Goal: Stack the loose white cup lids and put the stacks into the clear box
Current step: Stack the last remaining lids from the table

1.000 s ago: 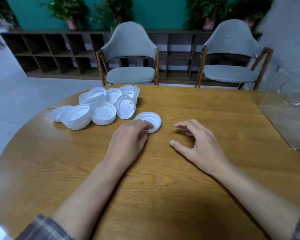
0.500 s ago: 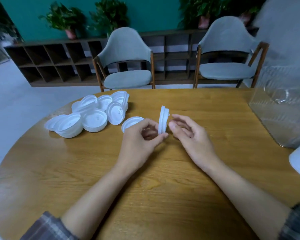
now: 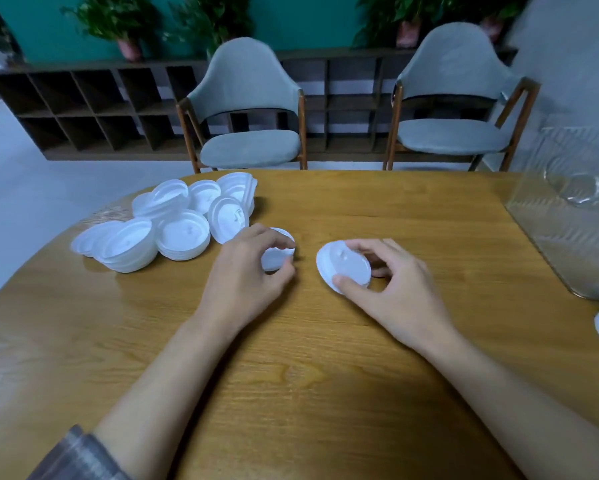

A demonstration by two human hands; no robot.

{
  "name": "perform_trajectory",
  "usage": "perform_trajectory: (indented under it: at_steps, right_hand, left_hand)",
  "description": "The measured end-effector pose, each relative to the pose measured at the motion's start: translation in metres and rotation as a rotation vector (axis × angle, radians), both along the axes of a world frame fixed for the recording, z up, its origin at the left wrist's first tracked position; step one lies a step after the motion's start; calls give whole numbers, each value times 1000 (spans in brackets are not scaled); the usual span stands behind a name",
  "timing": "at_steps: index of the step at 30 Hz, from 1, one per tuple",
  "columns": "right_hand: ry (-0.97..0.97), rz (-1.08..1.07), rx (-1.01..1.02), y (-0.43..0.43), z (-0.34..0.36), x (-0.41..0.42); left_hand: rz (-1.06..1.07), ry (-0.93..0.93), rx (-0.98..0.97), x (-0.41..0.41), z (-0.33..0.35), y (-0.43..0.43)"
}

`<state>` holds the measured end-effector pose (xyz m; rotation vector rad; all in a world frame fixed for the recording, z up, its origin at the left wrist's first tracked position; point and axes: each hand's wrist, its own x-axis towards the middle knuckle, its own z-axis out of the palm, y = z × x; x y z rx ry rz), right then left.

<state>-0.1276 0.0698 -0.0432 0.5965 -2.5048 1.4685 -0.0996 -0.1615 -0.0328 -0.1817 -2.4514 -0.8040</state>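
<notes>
The left hand (image 3: 246,275) curls its fingers round a white lid (image 3: 278,254) low over the desk (image 3: 291,393), the right hand (image 3: 398,289) pinches a second lid (image 3: 343,265) held tilted (thumb on its near rim), the pile of lids (image 3: 173,226) lies just left, and the clear box (image 3: 568,223) stands well apart at right.

Nothing here gives you readable text, numbers or a brand. The raised marks on the lid (image 3: 343,263) in your right hand (image 3: 395,289) are too blurred to make out.
</notes>
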Motion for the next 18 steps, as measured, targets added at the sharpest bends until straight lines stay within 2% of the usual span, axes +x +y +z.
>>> perform_trajectory:
  at_steps: [4,9,14,18]
  right_hand:
    - [104,41,245,0,-2,3]
    - [98,97,325,6,-4,2]
    - [79,115,318,16,-3,5]
    - [85,111,304,15,-6,2]
  left_hand:
    - [43,-31,-129,-3,-5,-5]
    - [70,-94,-191,0,-3,-5]
    - [45,-115,-120,2,-1,-2]
    - [1,-88,14,0,-2,1]
